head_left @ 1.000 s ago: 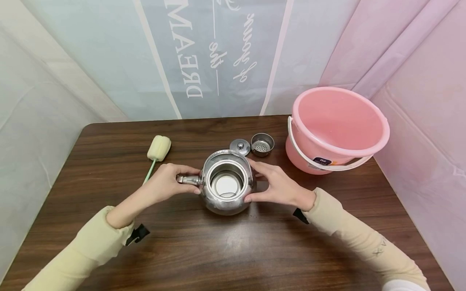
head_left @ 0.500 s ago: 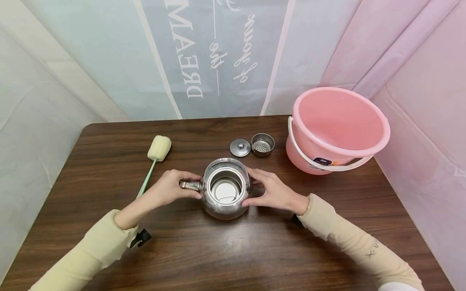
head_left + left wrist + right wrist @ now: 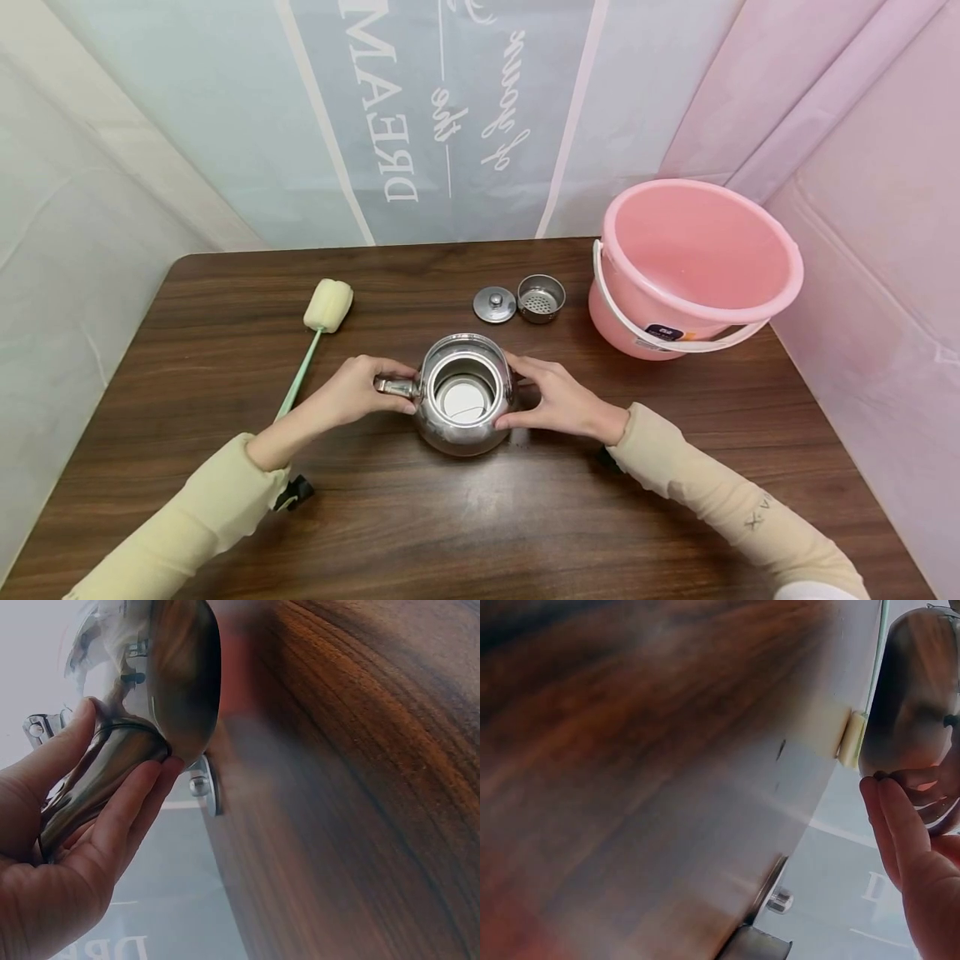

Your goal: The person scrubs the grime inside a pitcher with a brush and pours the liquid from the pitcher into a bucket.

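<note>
A shiny stainless steel teapot (image 3: 459, 438), its lid off and its mouth facing up, is between my two hands at mid table. My left hand (image 3: 351, 392) grips the spout (image 3: 101, 776), thumb on one side and fingers on the other. On the opposite side, my right hand (image 3: 564, 402) holds the round body, fingers behind it and thumb in front. In the right wrist view, the fingertips (image 3: 885, 791) press against the polished wall. The teapot's inside shows a bright, pale bottom. Behind it lie the round knobbed lid (image 3: 494, 306) and a perforated metal strainer (image 3: 542, 287).
A long-handled sponge brush (image 3: 327, 307) lies on the left of the dark wooden table (image 3: 480, 533), its green handle partly hidden by my left forearm. At the back right stands a pink bucket (image 3: 637, 283) with a white handle. A printed curtain (image 3: 480, 208) hangs behind the table.
Both hands have drawn the teapot a little toward me, so the lid behind it now shows whole. More of the brush handle is visible. Lid, strainer and bucket have stayed put.
</note>
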Demonstrator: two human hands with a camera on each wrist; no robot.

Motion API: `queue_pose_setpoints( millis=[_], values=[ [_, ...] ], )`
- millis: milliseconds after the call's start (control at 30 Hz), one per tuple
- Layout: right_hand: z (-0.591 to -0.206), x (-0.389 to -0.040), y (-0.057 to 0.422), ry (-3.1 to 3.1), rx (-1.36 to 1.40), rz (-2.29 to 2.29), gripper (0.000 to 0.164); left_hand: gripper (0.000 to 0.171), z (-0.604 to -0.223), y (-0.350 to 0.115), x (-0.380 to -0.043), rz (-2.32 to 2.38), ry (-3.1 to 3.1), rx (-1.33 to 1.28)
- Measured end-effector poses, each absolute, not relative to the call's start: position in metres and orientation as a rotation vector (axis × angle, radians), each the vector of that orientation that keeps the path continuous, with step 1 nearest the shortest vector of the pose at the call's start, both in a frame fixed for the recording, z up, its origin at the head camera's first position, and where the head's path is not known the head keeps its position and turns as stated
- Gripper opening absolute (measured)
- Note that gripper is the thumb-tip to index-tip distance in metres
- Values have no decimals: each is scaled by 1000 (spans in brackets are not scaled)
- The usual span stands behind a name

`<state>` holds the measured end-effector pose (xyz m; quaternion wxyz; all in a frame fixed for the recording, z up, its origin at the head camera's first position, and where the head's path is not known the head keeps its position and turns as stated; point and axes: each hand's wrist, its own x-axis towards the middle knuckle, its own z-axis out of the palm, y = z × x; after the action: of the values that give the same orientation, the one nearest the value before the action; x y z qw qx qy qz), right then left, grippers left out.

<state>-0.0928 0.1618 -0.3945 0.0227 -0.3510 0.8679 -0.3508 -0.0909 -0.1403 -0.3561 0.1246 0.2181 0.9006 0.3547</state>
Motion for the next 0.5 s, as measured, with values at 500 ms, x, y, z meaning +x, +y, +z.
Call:
queue_pose_setpoints(
  millis=[500],
  values=[
    [-400,-95,159,2640,-1030,-1030,91,43,-366,-142,-94,1018,2592,643]
  ],
)
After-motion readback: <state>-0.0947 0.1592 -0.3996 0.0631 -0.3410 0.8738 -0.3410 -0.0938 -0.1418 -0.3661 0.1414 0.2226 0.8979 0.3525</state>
